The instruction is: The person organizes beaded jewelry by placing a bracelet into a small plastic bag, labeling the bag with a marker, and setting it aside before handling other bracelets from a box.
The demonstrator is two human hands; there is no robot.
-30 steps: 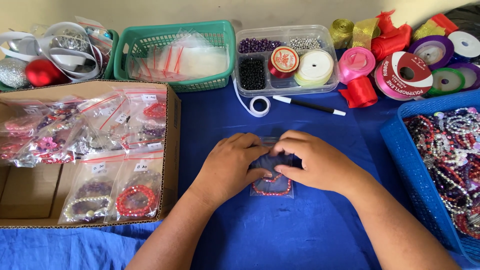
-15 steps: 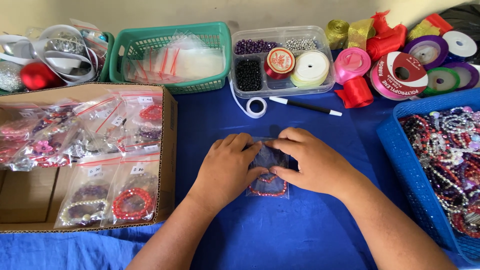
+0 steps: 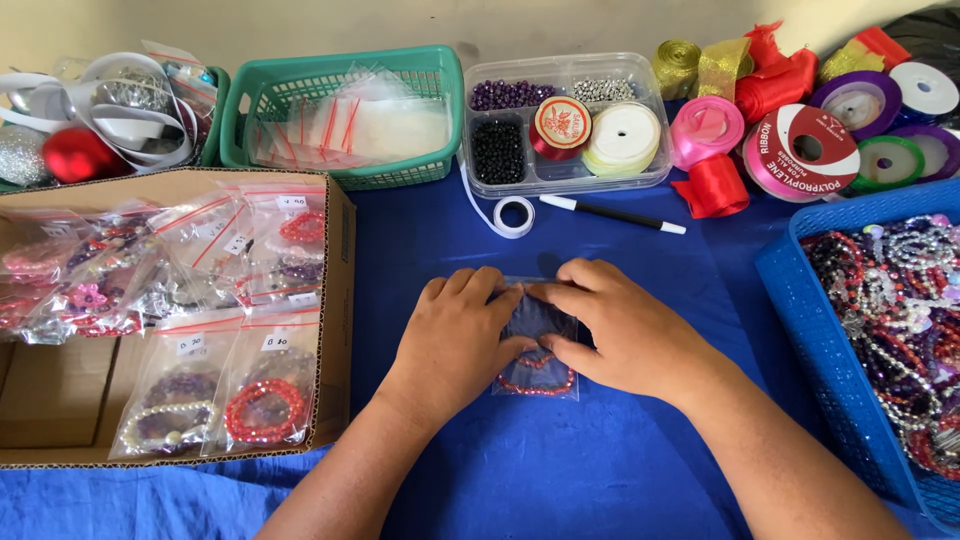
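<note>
Bag: small clear plastic bag (image 3: 538, 345) with a red bead bracelet (image 3: 537, 383) inside, flat on the blue cloth (image 3: 560, 470), under both sets of fingers
Left hand (image 3: 458, 335): fingers together, pressing the bag's top edge
Right hand (image 3: 612, 330): fingers together on the top edge, thumb on the bag's middle
Beyond the fingertips: white tape roll (image 3: 514, 215) and black pen (image 3: 612, 213), apart from them
Left of the fingers: cardboard box (image 3: 338, 300) of bagged bracelets, its edge near
Right: blue basket (image 3: 800, 300), well apart
Open room: bare cloth below the bag
</note>
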